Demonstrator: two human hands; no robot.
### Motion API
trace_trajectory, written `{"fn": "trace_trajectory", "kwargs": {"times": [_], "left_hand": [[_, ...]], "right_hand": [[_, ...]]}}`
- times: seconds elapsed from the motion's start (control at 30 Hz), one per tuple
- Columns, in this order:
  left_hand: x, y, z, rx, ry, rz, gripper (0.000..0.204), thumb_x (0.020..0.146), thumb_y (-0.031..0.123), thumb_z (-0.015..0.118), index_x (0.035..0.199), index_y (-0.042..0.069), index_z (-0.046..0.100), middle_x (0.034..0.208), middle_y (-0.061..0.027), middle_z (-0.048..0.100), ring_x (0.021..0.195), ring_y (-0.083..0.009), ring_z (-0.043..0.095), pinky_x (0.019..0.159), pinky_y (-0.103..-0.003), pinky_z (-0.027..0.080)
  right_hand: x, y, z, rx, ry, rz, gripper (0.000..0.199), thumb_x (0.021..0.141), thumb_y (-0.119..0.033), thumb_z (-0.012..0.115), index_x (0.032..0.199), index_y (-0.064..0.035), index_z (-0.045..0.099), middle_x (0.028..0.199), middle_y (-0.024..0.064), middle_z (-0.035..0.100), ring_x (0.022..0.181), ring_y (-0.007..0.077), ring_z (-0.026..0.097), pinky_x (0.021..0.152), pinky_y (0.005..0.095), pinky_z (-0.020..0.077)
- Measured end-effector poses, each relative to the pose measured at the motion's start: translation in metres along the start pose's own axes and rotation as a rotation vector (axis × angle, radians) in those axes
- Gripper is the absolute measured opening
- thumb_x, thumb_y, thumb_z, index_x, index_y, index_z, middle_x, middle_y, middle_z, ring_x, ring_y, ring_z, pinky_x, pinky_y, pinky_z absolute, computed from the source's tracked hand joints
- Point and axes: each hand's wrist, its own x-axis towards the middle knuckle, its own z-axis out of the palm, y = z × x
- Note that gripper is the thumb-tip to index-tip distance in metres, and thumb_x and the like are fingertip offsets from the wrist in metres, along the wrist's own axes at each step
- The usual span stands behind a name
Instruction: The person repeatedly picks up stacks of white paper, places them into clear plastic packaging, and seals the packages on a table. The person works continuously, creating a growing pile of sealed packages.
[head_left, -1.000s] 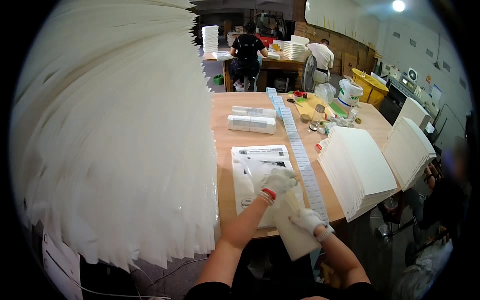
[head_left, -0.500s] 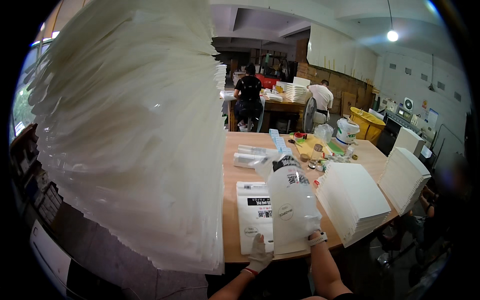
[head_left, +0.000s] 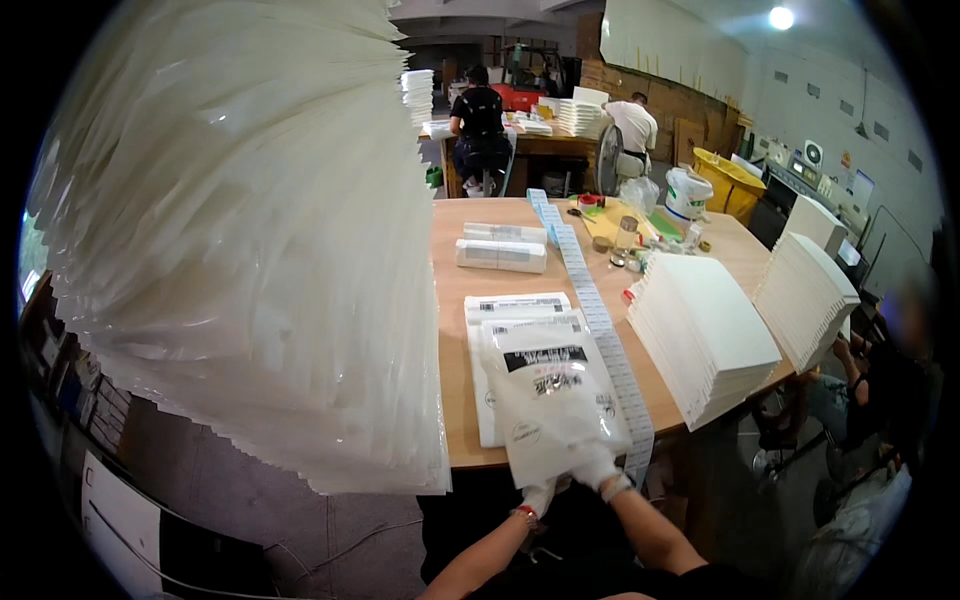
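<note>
A clear, printed plastic bag lies tilted over a stack of printed white packs at the table's near edge. My left hand, in a white glove, is closed at the bag's near edge, its fingers partly hidden beneath the plastic. My right hand, also gloved, grips the bag's lower right corner; its fingertips are hard to make out against the plastic. Just right of the bag, a long strip of pale blue labels runs down the table and hangs over the near edge.
A tall pile of translucent plastic sheets fills the left side. White paper stacks stand at the right. Rolled packs, a glass jar and a white bucket sit farther back. People work at a table beyond; another sits at right.
The bag has come down from its raised position at right onto the packs, uncovering the label strip. My left hand has moved from the packs to the bag's near edge. The view has tilted down.
</note>
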Motion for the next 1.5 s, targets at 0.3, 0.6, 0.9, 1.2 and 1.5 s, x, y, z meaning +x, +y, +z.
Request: {"fn": "trace_trajectory", "kwargs": {"times": [0.3, 0.6, 0.9, 1.2, 1.5], "left_hand": [[0.044, -0.112, -0.061, 0.321, 0.124, 0.071, 0.034, 0.087, 0.025, 0.051, 0.115, 0.005, 0.047, 0.108, -0.0159, 0.054, 0.093, -0.0268, 0.056, 0.077, -0.036, 0.047], [-0.038, 0.023, -0.075, 0.854, 0.527, 0.659, 0.020, 0.078, 0.007, 0.057, 0.096, 0.000, 0.052, 0.083, -0.0134, 0.051, 0.077, -0.0284, 0.052, 0.072, -0.036, 0.043], [-0.091, 0.021, -0.100, 1.042, 0.120, 0.649, 0.006, 0.071, -0.002, 0.054, 0.077, 0.000, 0.053, 0.072, -0.0147, 0.053, 0.060, -0.0309, 0.054, 0.053, -0.037, 0.044], [-0.057, 0.062, 0.012, 0.725, -0.362, 0.254, 0.016, 0.081, 0.012, 0.055, 0.091, 0.001, 0.059, 0.075, -0.0113, 0.058, 0.068, -0.0229, 0.058, 0.063, -0.034, 0.047], [0.035, 0.065, 0.131, 0.208, -0.345, -0.484, 0.023, 0.082, 0.026, 0.061, 0.068, 0.011, 0.051, 0.063, 0.0023, 0.044, 0.044, -0.0077, 0.032, 0.043, -0.024, 0.034]], "right_hand": [[0.022, 0.016, 0.023, 0.077, 0.057, -0.068, 0.032, 0.078, -0.026, 0.052, 0.107, -0.0147, 0.059, 0.107, 0.0101, 0.060, 0.102, 0.0307, 0.054, 0.082, 0.0457, 0.0434], [0.009, -0.006, 0.017, 0.405, -0.349, 0.327, 0.043, 0.078, -0.036, 0.054, 0.116, -0.0151, 0.054, 0.128, 0.0117, 0.045, 0.110, 0.0379, 0.047, 0.088, 0.0542, 0.0370], [-0.143, 0.084, 0.012, 0.908, 0.226, 0.976, 0.046, 0.078, -0.032, 0.060, 0.113, -0.0032, 0.049, 0.102, 0.0155, 0.056, 0.094, 0.0278, 0.055, 0.079, 0.0345, 0.0429], [-0.119, 0.142, 0.021, 1.009, 0.168, 0.776, 0.051, 0.078, -0.013, 0.057, 0.126, -0.0031, 0.043, 0.075, 0.0032, 0.059, 0.074, 0.0114, 0.053, 0.068, 0.0247, 0.0421], [-0.116, 0.140, -0.038, 1.063, 0.311, 0.588, 0.024, 0.079, -0.001, 0.052, 0.102, -0.0008, 0.061, 0.088, 0.0090, 0.064, 0.076, 0.0129, 0.059, 0.068, 0.0238, 0.0461]]}}
